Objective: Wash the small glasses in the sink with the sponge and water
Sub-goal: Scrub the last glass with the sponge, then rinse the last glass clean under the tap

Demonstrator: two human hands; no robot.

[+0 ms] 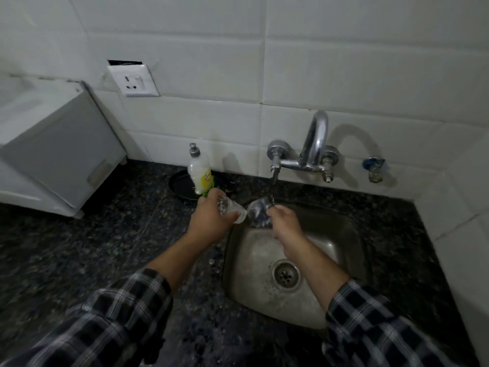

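Note:
My left hand [211, 221] grips a small clear glass [230, 209], tilted on its side over the sink's back left corner. My right hand [284, 223] holds a second small glass [258, 213] just to the right of it, under the tap spout [274, 173]. The two glasses nearly touch. The steel sink [254, 292] lies below both hands, with its drain [285, 275] uncovered. No sponge shows in this view.
A dish soap bottle [199, 172] stands on the dark granite counter [105, 247] behind my left hand, next to a black round lid [182, 184]. A white appliance [53, 154] sits at the far left. The chrome tap [315, 147] and a small valve [374, 169] are on the tiled wall.

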